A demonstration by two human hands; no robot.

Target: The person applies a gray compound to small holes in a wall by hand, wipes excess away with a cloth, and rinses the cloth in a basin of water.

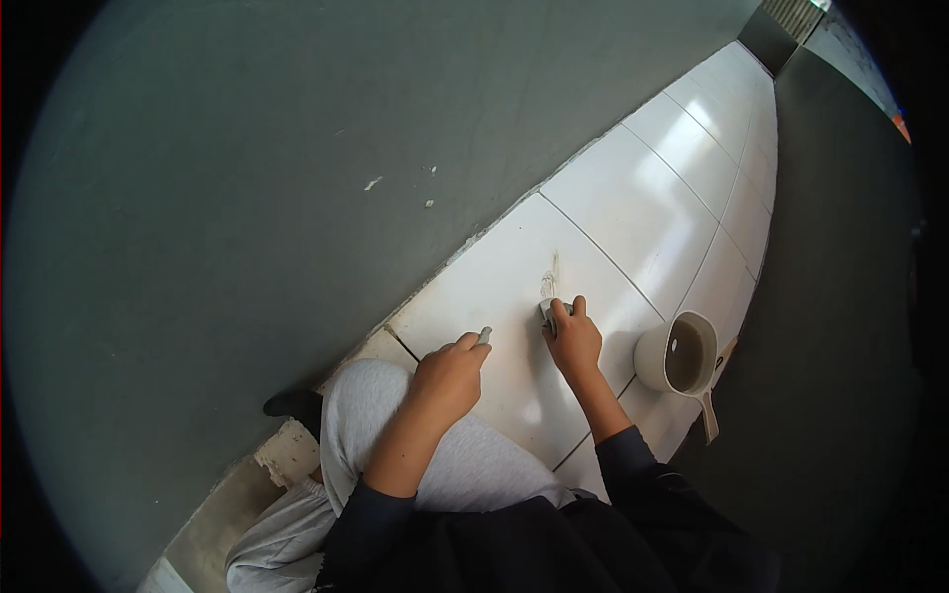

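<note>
My right hand [575, 341] is closed round a small grey-and-white block-like object [547, 314], pressed to a white floor tile [494, 252]. Its exact kind is hidden by my fingers. Just beyond it, a pale brownish smear [551, 277] marks the tile. My left hand [450, 381] is a fist over my knee, apart from the floor, with the tip of a small greyish thing [484, 335] poking out by the thumb. What that thing is, I cannot make out. A cream dipper [648, 358] holding murky liquid stands right of my right hand.
A grey wall [247, 178] with a few white flecks runs along the left. Another dark grey wall [840, 296] bounds the right. The white tiles narrow toward the far corner. At lower left lies a broken, rough tile edge [289, 453] beside my dark shoe [295, 405].
</note>
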